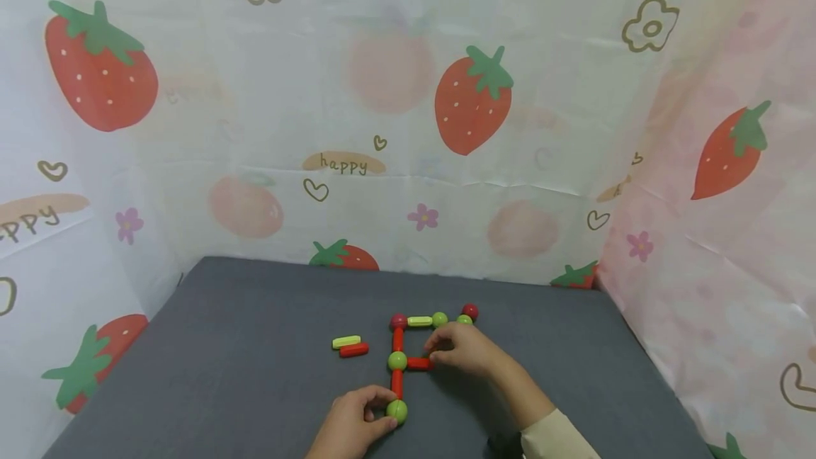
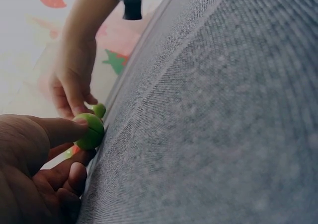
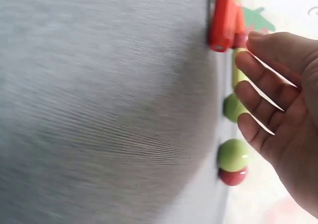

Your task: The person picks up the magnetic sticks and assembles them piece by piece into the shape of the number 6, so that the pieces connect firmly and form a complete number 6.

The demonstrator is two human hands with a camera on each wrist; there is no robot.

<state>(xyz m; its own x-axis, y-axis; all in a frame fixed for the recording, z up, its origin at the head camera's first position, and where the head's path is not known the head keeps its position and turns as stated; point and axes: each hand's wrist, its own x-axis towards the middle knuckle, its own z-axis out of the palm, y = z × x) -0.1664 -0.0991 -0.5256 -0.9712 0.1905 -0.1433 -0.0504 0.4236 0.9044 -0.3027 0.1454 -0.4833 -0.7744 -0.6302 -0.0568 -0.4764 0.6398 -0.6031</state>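
Red rods and green balls form an upright line on the dark cloth. A green ball [image 1: 397, 412] at its near end is pinched by my left hand [image 1: 354, 418], thumb on one side and fingers on the other. From the middle green ball [image 1: 397, 360] a short red rod [image 3: 223, 23] sticks out sideways. My right hand [image 3: 288, 95] is beside that rod's free end, fingers apart and bent slightly, holding nothing. At the far end, a red ball [image 1: 398, 321] joins a yellow-green rod [image 1: 419, 321] leading to another green ball [image 3: 233, 108].
A loose yellow-green rod [image 1: 346, 341] and a loose red rod [image 1: 353, 350] lie left of the structure. Beyond my right hand, a dark red ball [image 1: 469, 312] touches a green ball [image 3: 233, 155]. A strawberry-print curtain [image 1: 395, 105] surrounds the grey tabletop [image 1: 255, 346].
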